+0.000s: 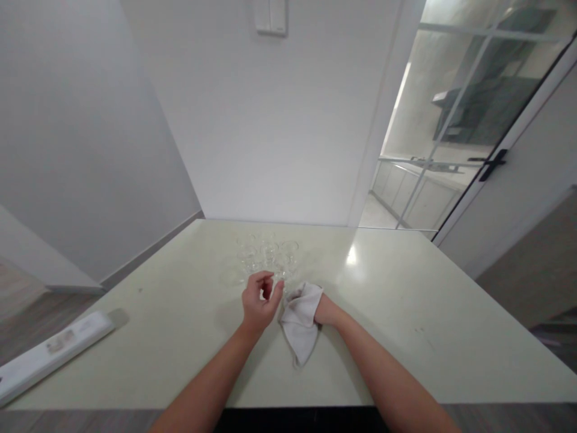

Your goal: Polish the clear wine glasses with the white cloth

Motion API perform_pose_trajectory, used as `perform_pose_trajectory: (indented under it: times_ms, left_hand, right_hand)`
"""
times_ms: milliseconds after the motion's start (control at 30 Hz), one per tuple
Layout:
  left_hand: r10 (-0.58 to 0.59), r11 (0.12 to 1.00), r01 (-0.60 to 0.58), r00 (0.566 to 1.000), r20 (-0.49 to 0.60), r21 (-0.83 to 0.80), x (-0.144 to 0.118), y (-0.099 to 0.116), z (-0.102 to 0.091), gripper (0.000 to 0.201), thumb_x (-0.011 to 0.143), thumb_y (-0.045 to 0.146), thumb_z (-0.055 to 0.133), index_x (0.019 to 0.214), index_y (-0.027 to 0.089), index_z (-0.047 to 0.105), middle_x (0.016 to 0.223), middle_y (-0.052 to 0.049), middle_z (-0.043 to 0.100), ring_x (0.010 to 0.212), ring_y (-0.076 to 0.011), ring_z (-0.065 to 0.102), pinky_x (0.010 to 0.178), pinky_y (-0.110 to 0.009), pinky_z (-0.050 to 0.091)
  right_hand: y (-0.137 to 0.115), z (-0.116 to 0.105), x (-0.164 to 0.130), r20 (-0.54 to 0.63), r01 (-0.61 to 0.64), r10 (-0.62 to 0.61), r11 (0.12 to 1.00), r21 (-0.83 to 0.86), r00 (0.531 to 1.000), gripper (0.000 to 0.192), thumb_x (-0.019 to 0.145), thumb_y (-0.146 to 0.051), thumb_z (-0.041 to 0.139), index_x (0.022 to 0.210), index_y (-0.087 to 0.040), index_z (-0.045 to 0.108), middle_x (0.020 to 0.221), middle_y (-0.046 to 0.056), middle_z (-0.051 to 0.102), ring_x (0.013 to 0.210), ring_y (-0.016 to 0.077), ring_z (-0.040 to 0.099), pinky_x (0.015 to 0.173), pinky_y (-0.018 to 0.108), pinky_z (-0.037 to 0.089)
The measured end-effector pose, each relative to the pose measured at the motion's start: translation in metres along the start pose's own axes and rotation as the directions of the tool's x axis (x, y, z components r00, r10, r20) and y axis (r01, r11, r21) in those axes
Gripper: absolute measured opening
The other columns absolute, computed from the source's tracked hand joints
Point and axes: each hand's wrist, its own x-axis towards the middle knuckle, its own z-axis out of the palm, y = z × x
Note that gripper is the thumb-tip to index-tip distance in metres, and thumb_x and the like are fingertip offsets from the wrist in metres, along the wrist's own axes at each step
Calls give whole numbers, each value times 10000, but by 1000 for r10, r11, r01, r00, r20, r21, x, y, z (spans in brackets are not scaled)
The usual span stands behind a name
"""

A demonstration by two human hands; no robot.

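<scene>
Left hand (259,300): fingers curled, pinching a small clear glass (278,278) | Right hand (322,311): wrapped in white cloth (301,322), grasping it | Behind: cluster of clear glasses (265,252) on pale table (406,313) | Far left: long white box (49,355)

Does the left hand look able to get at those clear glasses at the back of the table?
Probably yes. The left hand hovers just short of the cluster of glasses, fingers curled around nothing that I can make out, with only bare table between. The cloth lies off to the right.
</scene>
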Motion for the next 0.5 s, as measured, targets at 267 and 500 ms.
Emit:
perform_pose_trajectory:
  times_ms: [267,500]
  left_hand:
    - [-284,952,275,958,51,132,11,-7,5,528,757,458,734,1136,207,467,605,121,354,481,-91,371,503,-202,333]
    - [-428,887,386,893,139,252,9,-13,11,561,713,596,708,1058,207,497,537,129,376,465,-128,430,519,-234,328]
  right_hand:
    - [7,-10,-3,-12,-73,77,980,186,997,310,803,-450,665,857,-157,750,862,46,733,805,174,624,834,318,511]
    - [7,-30,-2,-190,-178,321,828,531,928,402,609,-476,818,813,-138,747,819,48,740,735,169,641,789,337,520]
